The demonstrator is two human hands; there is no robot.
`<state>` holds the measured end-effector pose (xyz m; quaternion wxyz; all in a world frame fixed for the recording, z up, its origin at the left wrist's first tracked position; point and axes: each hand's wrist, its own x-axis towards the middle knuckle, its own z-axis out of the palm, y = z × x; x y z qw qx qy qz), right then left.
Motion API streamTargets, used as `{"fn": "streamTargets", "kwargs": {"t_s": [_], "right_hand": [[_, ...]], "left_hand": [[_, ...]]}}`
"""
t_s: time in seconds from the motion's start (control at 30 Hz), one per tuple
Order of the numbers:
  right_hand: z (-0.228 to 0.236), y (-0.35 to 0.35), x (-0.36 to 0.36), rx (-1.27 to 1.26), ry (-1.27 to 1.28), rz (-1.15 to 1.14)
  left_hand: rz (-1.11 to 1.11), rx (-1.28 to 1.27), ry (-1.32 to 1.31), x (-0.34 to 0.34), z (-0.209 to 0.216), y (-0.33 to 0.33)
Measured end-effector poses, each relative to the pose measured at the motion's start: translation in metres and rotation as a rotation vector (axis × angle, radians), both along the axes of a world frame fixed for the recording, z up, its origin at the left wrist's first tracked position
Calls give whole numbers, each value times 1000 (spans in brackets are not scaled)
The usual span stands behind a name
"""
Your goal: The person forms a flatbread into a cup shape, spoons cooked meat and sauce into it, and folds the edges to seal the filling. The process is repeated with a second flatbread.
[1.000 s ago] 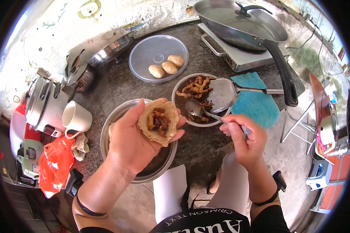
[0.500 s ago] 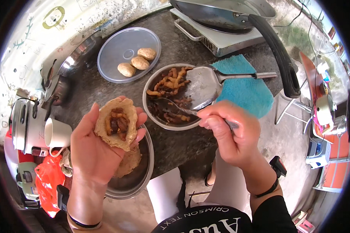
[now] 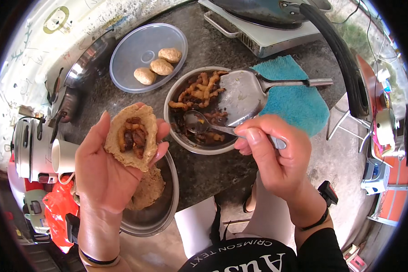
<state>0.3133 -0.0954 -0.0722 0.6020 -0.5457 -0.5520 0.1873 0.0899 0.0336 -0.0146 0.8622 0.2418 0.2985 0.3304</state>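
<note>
Cradled in my left hand (image 3: 102, 174) is a cupped piece of tan dough (image 3: 152, 131), its hollow holding brown, strip-like filling (image 3: 133, 138). My right hand (image 3: 276, 156) grips a metal spoon (image 3: 217, 128) by its handle. The spoon's bowl rests in a round metal basin (image 3: 199, 149) of the same filling (image 3: 199, 90). A wide metal spatula (image 3: 242, 95) lies in that basin, its handle sticking out to the right. Under my left hand, a larger lump of dough (image 3: 147, 188) sits in a metal bowl (image 3: 165, 217), partly covered by the hand.
Three oval dough pieces (image 3: 161, 66) lie on a translucent round lid (image 3: 127, 59) at the far left. A teal cloth (image 3: 299, 106) lies right of the basin. Behind it, a black-handled wok (image 3: 258, 13) sits on a white cooker (image 3: 272, 38). A white mug (image 3: 63, 156) stands at left.
The spoon's bowl has turned, and its hollow now shows among the filling. My right hand has shifted slightly right, and my left hand with the dough slightly left.
</note>
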Motion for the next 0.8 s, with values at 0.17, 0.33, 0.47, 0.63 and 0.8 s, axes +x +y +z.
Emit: {"fn": "streamTargets", "kwargs": {"t_s": [0.17,0.33,0.47,0.63,0.8], "right_hand": [[1,-5,-2,-10,218,-48],[-2,-3,-5,-13,-112,-10],[-4,-5,-6,-49,162,-64],[-4,-7,-3,-88,452,-94],[3,-11,3,-5,436,-157]], "left_hand": [[13,-6,1,-1,1,-2],[0,6,4,-1,1,-1],[0,0,3,-1,1,-1],[-5,-5,-4,-1,0,-2],[-4,-22,-35,1,-1,-6]]}}
